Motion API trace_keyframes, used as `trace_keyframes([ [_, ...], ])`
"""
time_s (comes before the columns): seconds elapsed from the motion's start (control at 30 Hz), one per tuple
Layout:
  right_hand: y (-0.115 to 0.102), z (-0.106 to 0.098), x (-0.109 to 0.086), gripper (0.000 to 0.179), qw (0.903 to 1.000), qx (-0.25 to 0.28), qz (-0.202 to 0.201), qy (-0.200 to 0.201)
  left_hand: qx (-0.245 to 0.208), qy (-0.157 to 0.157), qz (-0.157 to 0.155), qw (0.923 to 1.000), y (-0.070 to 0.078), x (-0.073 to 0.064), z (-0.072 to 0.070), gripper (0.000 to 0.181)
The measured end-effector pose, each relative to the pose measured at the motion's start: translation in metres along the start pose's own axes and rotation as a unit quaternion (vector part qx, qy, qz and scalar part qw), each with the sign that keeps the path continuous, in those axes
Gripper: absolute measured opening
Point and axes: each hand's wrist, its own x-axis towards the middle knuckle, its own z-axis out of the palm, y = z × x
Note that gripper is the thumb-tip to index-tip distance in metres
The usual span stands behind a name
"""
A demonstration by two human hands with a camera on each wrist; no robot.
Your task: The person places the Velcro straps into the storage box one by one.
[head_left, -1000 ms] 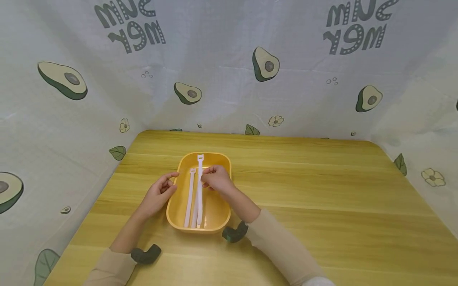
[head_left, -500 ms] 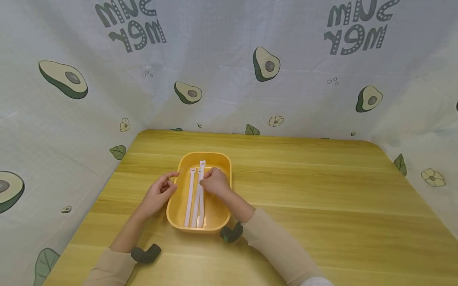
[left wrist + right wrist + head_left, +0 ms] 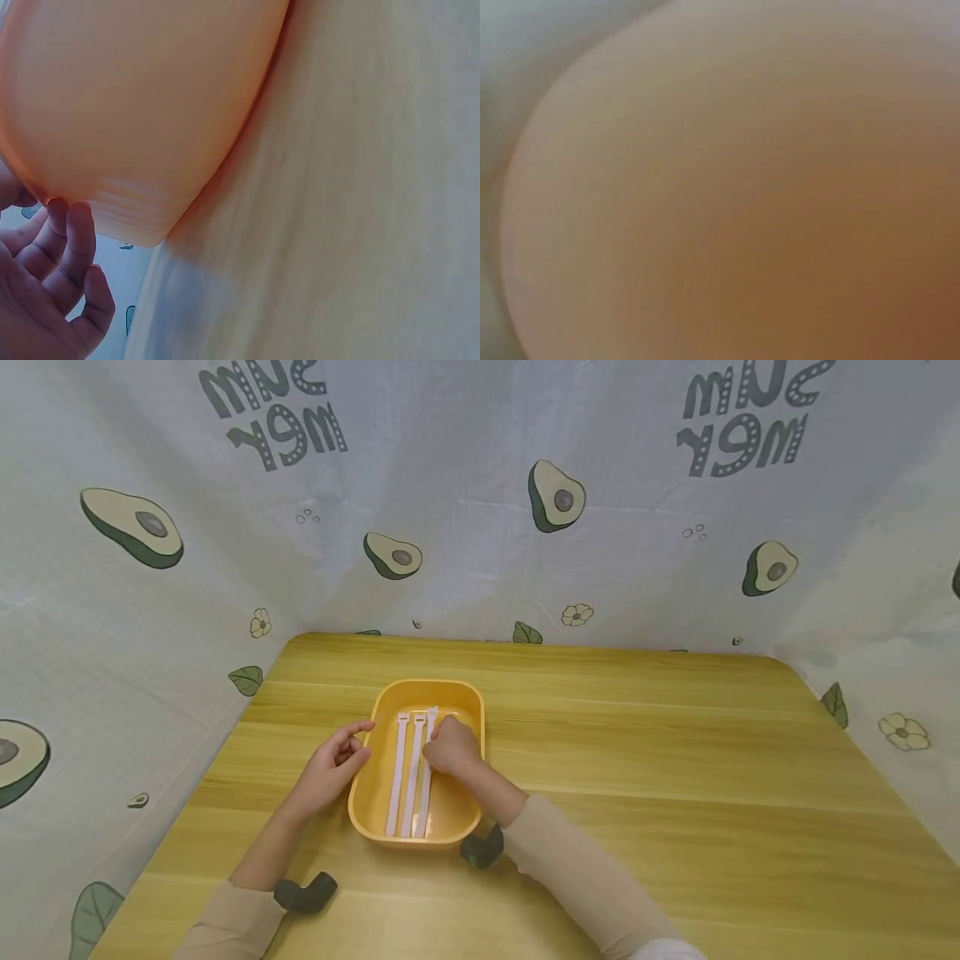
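Three white hook-and-loop cable ties lie side by side lengthwise in a yellow plastic tray (image 3: 457,835) in the head view: the left tie (image 3: 395,777), the middle tie (image 3: 412,781) and the right tie (image 3: 425,797). My right hand (image 3: 455,747) reaches into the tray and pinches the right tie near its slotted head; the hand hides part of the strap. At the tray's left side, my left hand (image 3: 330,768) keeps loosely bent fingers against the rim. In the left wrist view its fingertips (image 3: 81,217) touch the tray's outer wall (image 3: 142,127).
The tray stands on a wood-grain table (image 3: 675,777), left of its middle. Behind and beside it hangs a pale cloth (image 3: 465,460) printed with avocados. A dark curved piece (image 3: 306,893) sits at each wrist. A blurred tan surface fills the right wrist view.
My right hand has lowered the right tie into the tray, bringing its head down and to the right, apart from the middle tie. The left hand stays put.
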Motion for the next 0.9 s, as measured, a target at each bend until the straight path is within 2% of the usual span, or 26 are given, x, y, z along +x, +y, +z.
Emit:
trace_keyframes([
  [0.07,0.0,0.001,0.003,0.042,0.9999,-0.016,-0.004,-0.003,0.001,-0.001,0.006,1.0,0.0,0.0,-0.001,0.036],
  [0.2,0.0,0.002,0.006,0.045,0.9989,-0.045,-0.012,-0.002,0.004,0.001,0.015,0.9999,-0.001,0.001,-0.002,0.036],
  [0.47,-0.001,0.001,0.005,0.045,0.9938,-0.109,-0.02,-0.006,0.004,0.0,0.002,1.0,-0.001,0.005,-0.002,0.036],
  [0.63,0.001,-0.001,0.005,0.047,0.9947,-0.1,-0.025,-0.005,0.001,-0.007,-0.002,1.0,-0.002,0.009,0.001,0.036],
  [0.77,0.004,-0.002,0.005,0.047,0.997,-0.069,-0.032,0.012,-0.004,-0.01,0.004,0.9999,-0.003,0.012,0.002,0.036],
  [0.9,0.003,-0.008,-0.001,0.028,0.9984,-0.004,-0.044,0.036,-0.005,-0.018,0.014,0.9997,-0.005,0.014,0.003,0.036],
])
